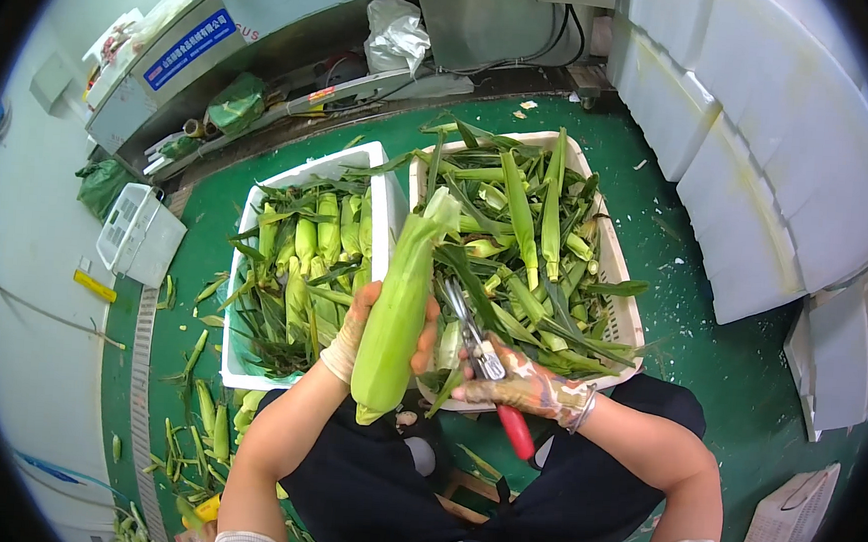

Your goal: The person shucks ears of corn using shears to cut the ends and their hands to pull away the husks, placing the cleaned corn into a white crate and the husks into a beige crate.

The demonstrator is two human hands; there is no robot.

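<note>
A green-husked corn ear [393, 318] sits tilted in the left hand [351, 333], fingers wrapped round its middle, both ends jutting past the grip; just beside it, the right hand [536, 387] clasps red-handled shears [489, 360]. Beyond stand a white box [388, 209] and a cream crate [631, 328].

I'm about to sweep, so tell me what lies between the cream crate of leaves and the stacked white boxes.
In the head view, green floor with small pale scraps lies between the crate and the white boxes.

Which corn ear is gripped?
The large green ear in the left hand; the other ears in the white box lie among leaves, with no hand on them.
</note>
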